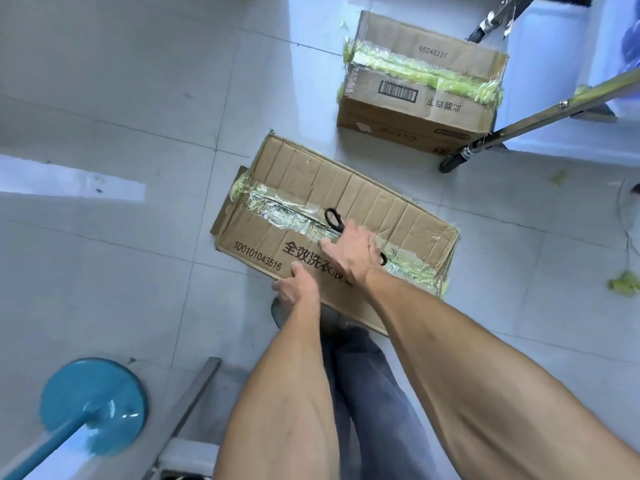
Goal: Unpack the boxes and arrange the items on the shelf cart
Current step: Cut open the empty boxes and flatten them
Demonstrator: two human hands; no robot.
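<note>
A flat brown cardboard box (363, 192) with black printed characters lies on the tiled floor in front of me, its top seam covered in clear and greenish tape. My right hand (353, 251) grips black scissors (334, 220) over that seam; the tape behind the blades looks slit. My left hand (294, 289) holds the box's near edge, thumb on top. A second taped box (415, 84), still closed, stands farther back to the right.
Metal legs of a cart (526, 123) with a black wheel (453, 162) stand right of the far box. A blue round stand base (93, 403) and a grey metal bar (194, 400) sit at lower left. Green tape scraps (623, 284) litter the floor at right.
</note>
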